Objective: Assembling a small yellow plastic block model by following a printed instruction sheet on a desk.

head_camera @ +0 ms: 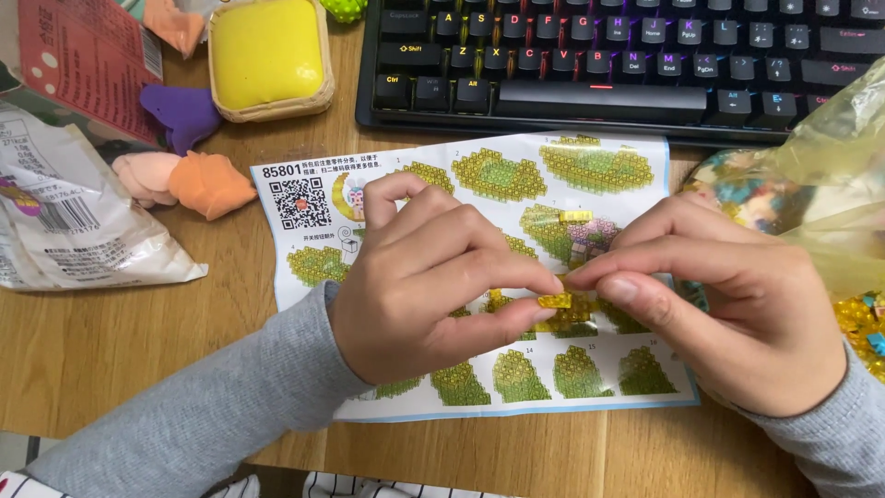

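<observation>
Fingertips of left hand (424, 281) and right hand (728, 295) pinched shut on yellow brick piece (556, 301), between both.

The small brick (556, 301) pinched between the left hand (433, 286) and the right hand (737, 295) is translucent yellow. Both sleeves are plain grey. Under them, the instruction sheet (479, 184) is white with a pale blue edge, printed with yellow-green build pictures and one black-and-white square code. The table (120, 350) is light wood grain. The keyboard (627, 55) is black — its keys glow yellow, red, purple and blue. The square case (267, 55) is bright yellow in a tan rim. Clay lumps (184, 175) lie in purple, pink and orange — the bag (830, 157) is clear yellowish.
</observation>
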